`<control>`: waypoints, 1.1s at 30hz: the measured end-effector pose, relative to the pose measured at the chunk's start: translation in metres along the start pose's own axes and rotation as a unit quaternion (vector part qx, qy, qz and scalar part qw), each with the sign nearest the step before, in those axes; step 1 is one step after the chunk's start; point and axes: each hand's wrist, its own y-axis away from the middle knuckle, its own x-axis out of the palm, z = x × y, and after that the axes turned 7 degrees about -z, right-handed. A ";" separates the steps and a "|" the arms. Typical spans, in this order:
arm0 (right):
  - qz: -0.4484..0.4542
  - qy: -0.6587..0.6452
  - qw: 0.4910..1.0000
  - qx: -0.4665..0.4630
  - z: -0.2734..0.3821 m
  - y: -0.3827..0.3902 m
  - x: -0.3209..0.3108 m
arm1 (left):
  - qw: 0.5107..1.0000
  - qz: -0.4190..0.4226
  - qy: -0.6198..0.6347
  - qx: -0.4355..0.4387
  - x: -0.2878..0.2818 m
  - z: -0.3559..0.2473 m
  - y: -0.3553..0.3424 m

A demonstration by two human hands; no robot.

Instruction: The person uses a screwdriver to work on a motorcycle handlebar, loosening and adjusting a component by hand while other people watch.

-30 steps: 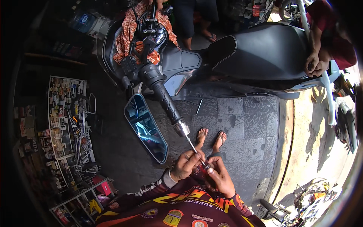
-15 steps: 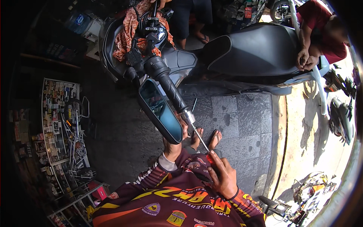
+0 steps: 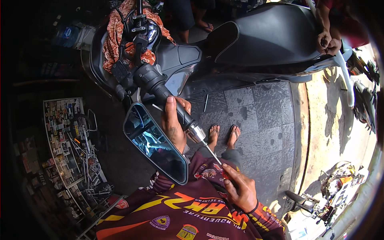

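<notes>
Tiled floor (image 3: 264, 104), screwdriver (image 3: 213, 153) clasped in right hand (image 3: 242, 187), pointing toward left hand (image 3: 174, 126) curled round grip (image 3: 184, 117)

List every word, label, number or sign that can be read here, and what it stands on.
I don't copy printed wording, but this is where it stands.
Shirt: large yellow letters with smaller white ones, partly readable.
Purple badge and yellow badge on it: too small.
Boxes at left: too small and blurred.
Blue container at upper left: too blurred.
Screwdriver and grip: none that I can make out.
</notes>
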 end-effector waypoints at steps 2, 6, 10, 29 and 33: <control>0.003 -0.075 0.997 0.008 -0.003 -0.006 -0.001 | 1.000 0.017 -0.001 0.000 -0.001 0.001 0.001; 0.081 -0.225 0.964 0.112 -0.007 -0.010 -0.009 | 0.999 0.021 0.032 -0.029 0.001 -0.001 0.003; 0.186 -0.451 0.830 0.270 -0.022 -0.003 -0.004 | 0.998 0.035 0.031 -0.047 -0.002 -0.005 0.007; 0.156 -0.492 0.823 0.235 -0.040 -0.016 0.005 | 0.956 0.274 -0.049 -0.092 -0.043 0.053 0.119; 0.014 -0.312 0.943 0.116 -0.029 -0.008 0.000 | 0.966 0.232 -0.026 -0.113 -0.035 0.055 0.123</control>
